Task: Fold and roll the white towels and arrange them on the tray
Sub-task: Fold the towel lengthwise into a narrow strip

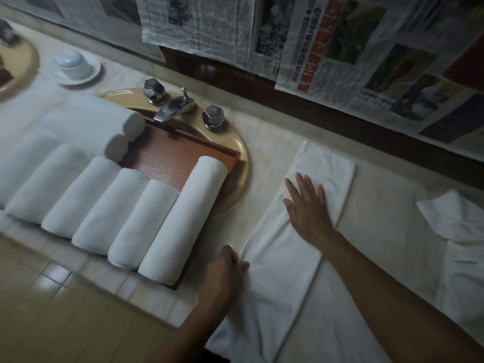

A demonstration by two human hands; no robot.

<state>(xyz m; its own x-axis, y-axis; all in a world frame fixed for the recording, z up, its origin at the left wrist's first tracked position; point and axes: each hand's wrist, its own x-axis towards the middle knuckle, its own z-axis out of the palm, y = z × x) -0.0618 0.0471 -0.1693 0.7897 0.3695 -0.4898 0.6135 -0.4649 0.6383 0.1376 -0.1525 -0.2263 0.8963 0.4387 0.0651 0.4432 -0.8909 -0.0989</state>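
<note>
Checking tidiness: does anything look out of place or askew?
The brown wooden tray sits across the beige oval sink, under its chrome faucet, an unusual spot. Newspaper sheets cover the wall. A loose white towel lies crumpled far right.

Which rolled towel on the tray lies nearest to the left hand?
The rightmost roll in the front row; its near end lies beside the left hand, which pinches the flat towel. The others lie further left.

A row of rolled towels lies on the tray, which sits over the sink. The tap is behind the tray. Right of the sink, a folded towel lies on the counter. The right hand lies flat on it, and the left hand pinches its left edge.
</note>
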